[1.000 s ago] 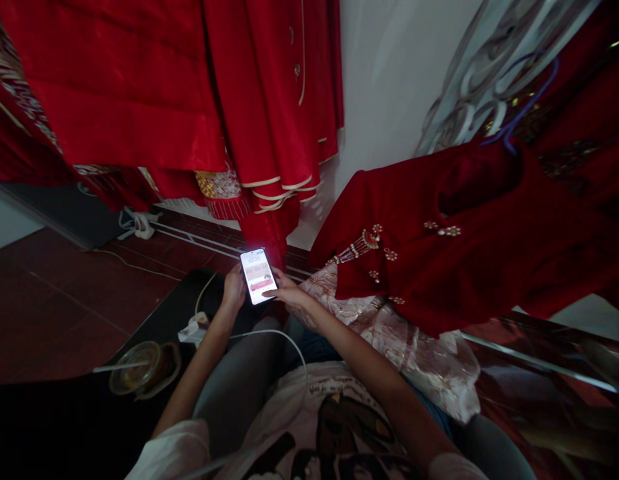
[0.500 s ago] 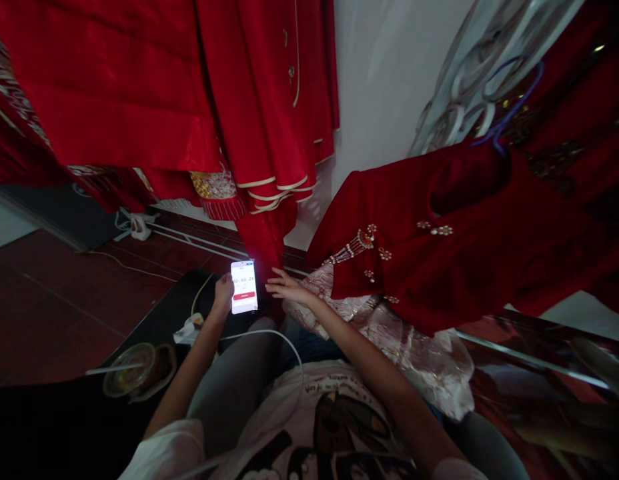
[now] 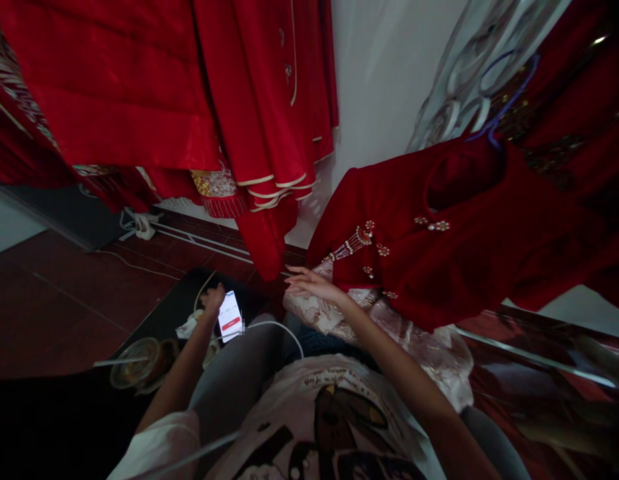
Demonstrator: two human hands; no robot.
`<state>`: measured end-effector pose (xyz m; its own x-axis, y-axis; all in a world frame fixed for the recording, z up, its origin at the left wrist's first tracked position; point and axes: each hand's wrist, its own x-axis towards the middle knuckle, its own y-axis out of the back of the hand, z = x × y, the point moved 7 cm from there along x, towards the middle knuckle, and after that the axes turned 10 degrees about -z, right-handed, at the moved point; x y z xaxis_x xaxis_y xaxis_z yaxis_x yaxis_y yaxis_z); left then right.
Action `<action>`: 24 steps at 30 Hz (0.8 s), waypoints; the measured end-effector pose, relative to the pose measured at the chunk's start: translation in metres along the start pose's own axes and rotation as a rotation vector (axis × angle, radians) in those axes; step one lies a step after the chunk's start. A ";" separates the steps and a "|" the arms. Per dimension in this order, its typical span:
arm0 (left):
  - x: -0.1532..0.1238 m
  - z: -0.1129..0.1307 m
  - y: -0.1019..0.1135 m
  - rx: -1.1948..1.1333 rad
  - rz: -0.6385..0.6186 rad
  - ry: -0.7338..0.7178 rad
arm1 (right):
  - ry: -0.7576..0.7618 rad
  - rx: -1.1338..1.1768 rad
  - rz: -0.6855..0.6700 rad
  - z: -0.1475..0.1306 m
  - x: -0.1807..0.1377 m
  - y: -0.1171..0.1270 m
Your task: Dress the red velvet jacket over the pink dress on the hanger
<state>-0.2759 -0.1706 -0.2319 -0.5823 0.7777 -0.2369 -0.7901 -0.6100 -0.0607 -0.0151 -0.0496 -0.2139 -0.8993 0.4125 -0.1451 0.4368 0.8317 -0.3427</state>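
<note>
My left hand (image 3: 213,300) is low on the left, its fingers curled at the upper left edge of a lit smartphone (image 3: 230,319). The phone is tilted, low over the black surface beside my thigh, and its screen shows a red button. A white cable (image 3: 272,324) runs from near the phone across my lap. My right hand (image 3: 312,283) has its fingers stretched out and holds nothing. It hovers over or rests on a pale, shiny patterned cloth (image 3: 334,313) on my lap; contact is unclear. Just right of it hangs a red beaded jacket (image 3: 414,253) on a purple hanger (image 3: 512,110).
Red garments (image 3: 139,87) hang ahead and to the left in front of a pale wall. On the black surface (image 3: 189,287) at left stand a clear cup (image 3: 134,363) with a straw and a small white object (image 3: 188,327). White rack bars (image 3: 209,245) run low along the floor.
The phone has gone down toward the black surface and tilted, with my left hand now nearer its top. My right hand has moved right, away from the phone, to the pale cloth.
</note>
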 end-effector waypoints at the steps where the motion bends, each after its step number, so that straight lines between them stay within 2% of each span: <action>1: 0.009 0.008 -0.005 0.030 0.033 -0.003 | 0.003 -0.019 -0.027 -0.005 -0.006 -0.003; 4: 0.030 0.037 -0.035 0.108 0.076 -0.023 | 0.024 -0.111 -0.117 -0.027 -0.033 -0.009; 7: 0.030 0.071 -0.093 0.149 -0.035 -0.082 | 0.086 -0.236 -0.172 -0.060 -0.072 -0.009; 8: 0.024 0.083 -0.121 0.153 -0.135 -0.119 | 0.102 -0.285 -0.158 -0.071 -0.087 -0.006; 10: -0.001 0.103 -0.187 0.130 -0.492 -0.204 | 0.111 -0.384 -0.086 -0.089 -0.116 0.003; 12: -0.032 0.105 -0.245 0.025 -0.754 -0.162 | 0.091 -0.491 0.025 -0.101 -0.146 0.018; 13: -0.046 0.104 -0.269 0.001 -0.851 -0.157 | 0.079 -0.545 0.091 -0.106 -0.160 0.026; 15: -0.070 0.098 -0.309 0.120 -0.966 -0.252 | 0.058 -0.642 0.224 -0.115 -0.188 0.043; 17: -0.082 0.098 -0.332 0.306 -0.881 -0.494 | 0.038 -0.714 0.318 -0.124 -0.213 0.055; 20: -0.099 0.114 -0.347 0.599 -0.604 -0.934 | 0.025 -0.787 0.371 -0.139 -0.239 0.061; 21: -0.105 0.120 -0.351 0.685 -0.545 -1.050 | 0.030 -0.800 0.380 -0.145 -0.245 0.061; 24: -0.118 0.138 -0.363 0.847 -0.508 -1.233 | 0.052 -0.803 0.404 -0.158 -0.258 0.060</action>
<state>0.0532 -0.0199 -0.0485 0.3075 0.7642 0.5670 -0.5715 -0.3281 0.7521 0.2462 -0.0473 -0.0505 -0.6803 0.7301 -0.0648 0.6200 0.6203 0.4804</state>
